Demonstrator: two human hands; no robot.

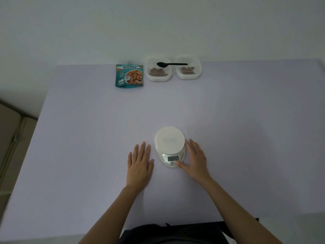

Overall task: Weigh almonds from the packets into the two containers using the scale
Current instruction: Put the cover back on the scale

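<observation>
Noted digital kitchen scale (170,140) at near centre of worktop (88,138), platform bare. Logged left hand (139,164) flat on the worktop just beside the scale, fingers straight, gripping nothing. Logged right hand (196,159) against the scale's other flank, fingers straight along the housing, thumb (178,163) tip on a button below the display (173,158); nothing gripped there either. Display grey, no digits legible (cannot tell whether powered).

Far edge: teal roasted-almond packet (129,75) lying flat; only one packet in view. Just beside it, a clear plastic container (159,79) and, touching or nearly so, a second clear container (189,77), each with a shallow layer of almonds (157,71). Black plastic spoon (173,64) bridging both rims. All well apart from the scale.

Judged step: switching on or zeroing, no container on the platform yet.

Possible failures from here:
- False zero, if zeroed with right-hand fingers brushing the platform rim; reading offset once released.
- Tare skipped or done before seating a container, so container weight counted as almonds.
- Spoon tipped off on lifting either container, given its rest on both rims.
- Almonds already in both containers muddling the target unless allowed for.
- Overpour straight from the packet mouth; safer by spoon.
</observation>
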